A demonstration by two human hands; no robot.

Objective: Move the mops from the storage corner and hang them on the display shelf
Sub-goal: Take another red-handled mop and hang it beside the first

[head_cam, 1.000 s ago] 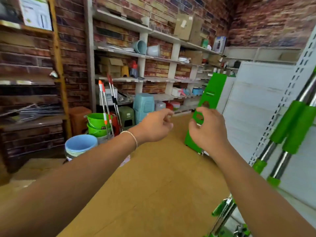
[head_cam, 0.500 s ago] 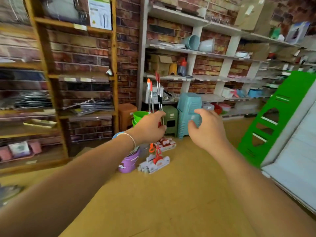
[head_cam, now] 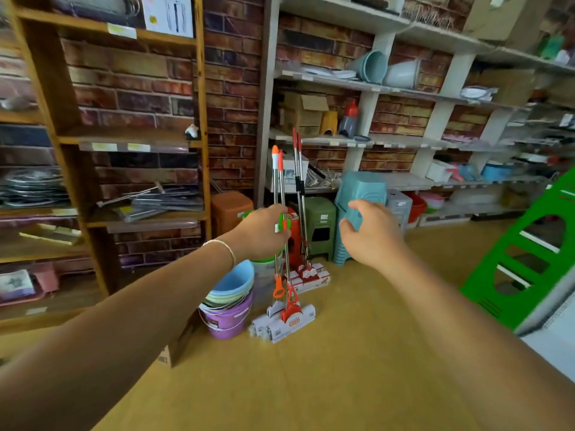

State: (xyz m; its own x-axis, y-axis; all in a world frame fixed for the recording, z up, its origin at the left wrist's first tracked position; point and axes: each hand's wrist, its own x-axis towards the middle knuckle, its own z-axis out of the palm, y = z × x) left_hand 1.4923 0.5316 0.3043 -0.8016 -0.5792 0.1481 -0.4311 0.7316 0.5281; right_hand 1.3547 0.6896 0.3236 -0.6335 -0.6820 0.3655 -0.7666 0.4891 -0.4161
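Over the last second our view has swung from the green shelf side to the storage corner, and the mops (head_cam: 281, 231) now stand upright just ahead on the floor, beside the stacked buckets (head_cam: 228, 301); we judge the fetching step is only starting; our left hand (head_cam: 261, 233) has reached the orange-tipped handles and its fingers curl at the shafts, though whether they truly grip we cannot tell; our right hand (head_cam: 368, 233) hovers near, loosely curled, holding nothing.
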